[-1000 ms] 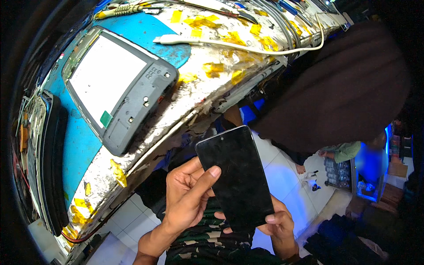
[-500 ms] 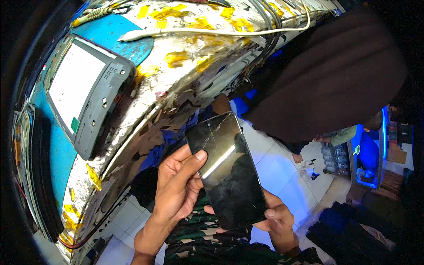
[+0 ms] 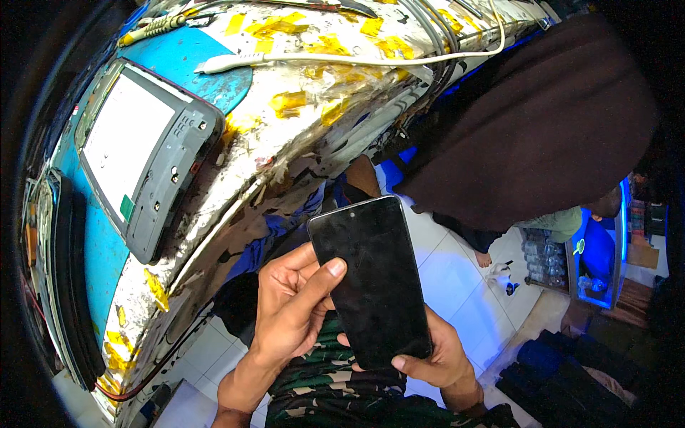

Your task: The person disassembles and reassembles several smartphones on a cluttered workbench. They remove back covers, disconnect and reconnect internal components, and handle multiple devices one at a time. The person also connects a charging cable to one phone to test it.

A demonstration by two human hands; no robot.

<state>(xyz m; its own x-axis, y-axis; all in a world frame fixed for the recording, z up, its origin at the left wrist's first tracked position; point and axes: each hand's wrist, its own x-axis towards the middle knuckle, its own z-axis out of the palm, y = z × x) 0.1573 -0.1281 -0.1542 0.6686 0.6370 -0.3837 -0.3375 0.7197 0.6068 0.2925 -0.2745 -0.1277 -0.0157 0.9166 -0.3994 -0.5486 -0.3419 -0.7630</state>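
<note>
A black smartphone (image 3: 378,285) with a dark screen is held between both hands above my lap, its screen facing up at me. My left hand (image 3: 292,299) grips its left edge, thumb lying on the glass and fingers behind. Around the lower right corner my right hand (image 3: 439,357) is closed, its thumb on the screen near the bottom. On the bench to the left lies an opened phone frame (image 3: 153,200) with a white panel and a small green tab; neither hand touches it.
The worn bench (image 3: 285,78) carries yellow tape pieces, a blue mat (image 3: 100,250), a white cable (image 3: 342,59) and tweezers (image 3: 153,30). Dark cloth (image 3: 542,128) hangs at the upper right, with a person's bare foot (image 3: 483,258) below. A small cat-like animal (image 3: 505,277) is on the tiles.
The phone has tilted, so the bright reflection and the crack-like lines at its top no longer show. My right thumb has slid left across the bottom of the screen.
</note>
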